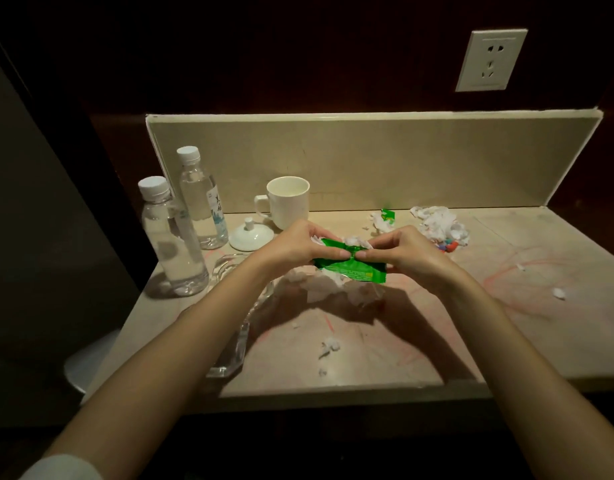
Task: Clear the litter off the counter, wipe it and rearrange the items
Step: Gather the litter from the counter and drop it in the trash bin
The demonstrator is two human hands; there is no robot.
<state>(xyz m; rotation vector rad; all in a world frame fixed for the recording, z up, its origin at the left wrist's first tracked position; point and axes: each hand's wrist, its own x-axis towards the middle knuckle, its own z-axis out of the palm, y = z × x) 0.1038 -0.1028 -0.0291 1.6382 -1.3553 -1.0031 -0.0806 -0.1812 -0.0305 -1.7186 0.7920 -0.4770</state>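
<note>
Litter covers the beige counter [420,348]: a green wrapper [354,270] is held above its middle, pinched between both hands. The left hand [295,247] grips the wrapper's left part with thumb on top and fingers curled behind; the right hand [399,252] pinches it from the right, the two thumbs nearly meeting at the wrapper's centre. White paper shows crumpled above the wrapper between the fingers.

Below the hands lies a heap of torn tissue [333,289] on the counter. Further back to the right sits a second pile of tissue [440,225] with small coloured bits at its near edge, and a small green scrap [387,214] lies just left of it. Loose white shreds [328,346] lie nearer the front edge, and another shred [558,292] lies well to the right. Reddish scribbled marks [527,271] run across the counter's surface.

On the left stand two clear water bottles with white caps, the near bottle [174,244] in front of the far bottle [203,202]. A white mug [288,202] stands upright near the backsplash [402,157], its handle to the left, and its lid [251,235] rests on the counter just in front of it. A glass ashtray [229,348] lies partly under the left forearm. A wall socket [491,60] is mounted above the backsplash on the right.
</note>
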